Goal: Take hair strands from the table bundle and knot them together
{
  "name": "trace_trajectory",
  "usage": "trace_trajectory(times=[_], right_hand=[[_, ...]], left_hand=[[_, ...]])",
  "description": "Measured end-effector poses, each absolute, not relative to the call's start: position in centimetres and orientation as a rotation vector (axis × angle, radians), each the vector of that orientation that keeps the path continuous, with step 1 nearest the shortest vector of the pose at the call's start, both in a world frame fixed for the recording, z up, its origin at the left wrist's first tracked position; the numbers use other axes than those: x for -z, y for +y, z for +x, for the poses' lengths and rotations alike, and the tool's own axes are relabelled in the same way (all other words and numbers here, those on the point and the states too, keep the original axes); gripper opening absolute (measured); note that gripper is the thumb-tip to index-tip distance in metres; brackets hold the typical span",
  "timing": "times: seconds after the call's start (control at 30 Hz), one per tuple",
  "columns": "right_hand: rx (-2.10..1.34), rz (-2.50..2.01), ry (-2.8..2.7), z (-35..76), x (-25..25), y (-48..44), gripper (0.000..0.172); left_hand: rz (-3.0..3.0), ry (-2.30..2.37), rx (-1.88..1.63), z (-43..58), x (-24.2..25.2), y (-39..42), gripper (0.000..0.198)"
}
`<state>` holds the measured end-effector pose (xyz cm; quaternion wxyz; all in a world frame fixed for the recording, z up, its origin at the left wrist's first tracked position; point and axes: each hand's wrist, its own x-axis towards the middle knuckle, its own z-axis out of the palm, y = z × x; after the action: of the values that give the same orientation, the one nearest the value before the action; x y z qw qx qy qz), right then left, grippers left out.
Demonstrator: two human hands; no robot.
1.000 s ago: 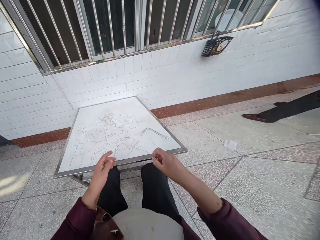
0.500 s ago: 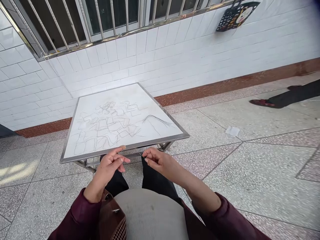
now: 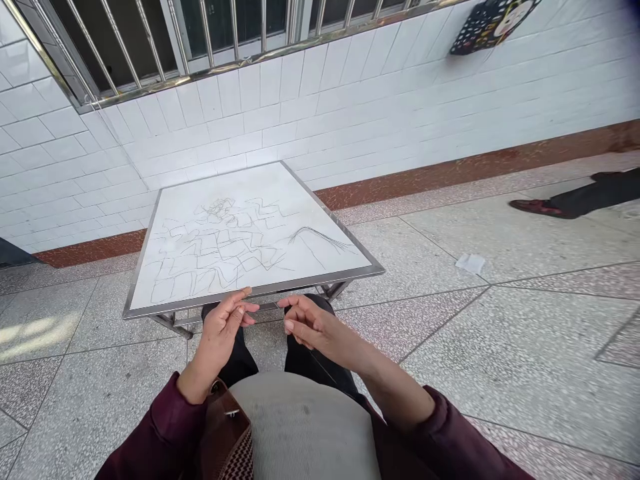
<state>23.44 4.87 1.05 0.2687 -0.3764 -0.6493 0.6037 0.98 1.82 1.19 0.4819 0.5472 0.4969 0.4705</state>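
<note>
My left hand point(image 3: 226, 327) is just in front of the table's near edge, its index finger stretched toward the rim and its thumb close against the other fingers. Whatever lies between them is too small to make out. Facing it across a small gap, my right hand point(image 3: 313, 323) has its fingers curled and its index finger pointing left. A very thin strand point(image 3: 275, 305) shows at that fingertip, and a fine line also runs below the hand over the dark trousers. On the white tabletop point(image 3: 240, 183) lie several thin, crooked dark strands point(image 3: 215, 247). To their right is a curved bundle of strands point(image 3: 320, 233).
The table's metal frame point(image 3: 300, 281) stands against a white tiled wall point(image 3: 350, 100) with a barred window above. A patterned bag point(image 3: 493, 27) hangs at upper right. Another person's leg and shoe point(image 3: 545, 207) and a white paper point(image 3: 471, 263) are on the floor at right.
My right thumb and index finger have moved apart, with the index finger straighter and farther left. My left thumb has closed toward its fingers. The view has shifted slightly; the tabletop strands look unchanged.
</note>
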Motion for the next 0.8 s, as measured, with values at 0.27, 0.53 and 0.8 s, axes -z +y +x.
trace_trajectory(times=[0.27,0.53,0.8], right_hand=[[-1.54,-0.899,-1.756,20.6,-0.1,6.4,0.028],[-1.534,-0.781,-1.897,20.4,0.5,7.2,0.024],[-1.496,-0.651,-2.068,21.3,0.9,7.7,0.024]], left_hand=[[1.199,1.073,-1.082,1.7,-0.8,1.2,0.049],[0.974,1.04,-0.996,1.3,-1.2,1.0,0.046],[1.035,1.044,-0.878,1.3,-1.3,0.8,0.055]])
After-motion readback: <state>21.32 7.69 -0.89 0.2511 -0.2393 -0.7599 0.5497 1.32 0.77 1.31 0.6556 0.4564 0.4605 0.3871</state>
